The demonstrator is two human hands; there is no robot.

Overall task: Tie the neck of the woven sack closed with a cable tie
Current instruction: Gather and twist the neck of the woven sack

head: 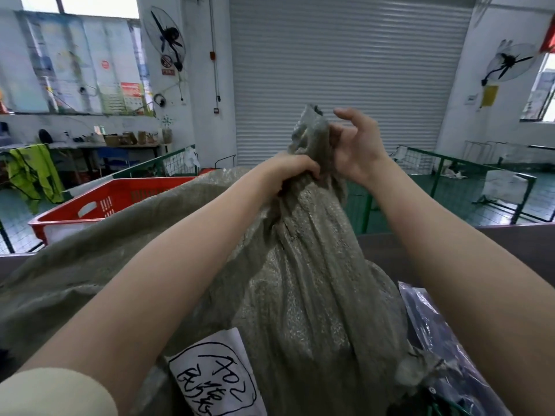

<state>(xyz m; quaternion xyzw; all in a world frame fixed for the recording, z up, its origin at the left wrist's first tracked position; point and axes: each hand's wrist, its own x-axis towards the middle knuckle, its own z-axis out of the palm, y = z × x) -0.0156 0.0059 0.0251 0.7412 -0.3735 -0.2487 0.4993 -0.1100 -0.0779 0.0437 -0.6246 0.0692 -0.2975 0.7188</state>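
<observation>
A grey-green woven sack (300, 265) stands full in front of me, its top gathered into a bunched neck (309, 136) that points up. My left hand (292, 171) is closed around the neck from the left, just below the bunched end. My right hand (357, 145) is against the neck's right side, thumb pressed on the fabric and fingers curled apart above it. A white label (216, 376) with black handwriting is stuck low on the sack. No cable tie shows in view.
A red plastic crate (99, 205) sits behind the sack at the left. Clear plastic-wrapped dark goods (444, 349) lie at the lower right. Green wire-mesh fencing (450, 169) runs behind, with a closed roller shutter (345, 70) beyond it.
</observation>
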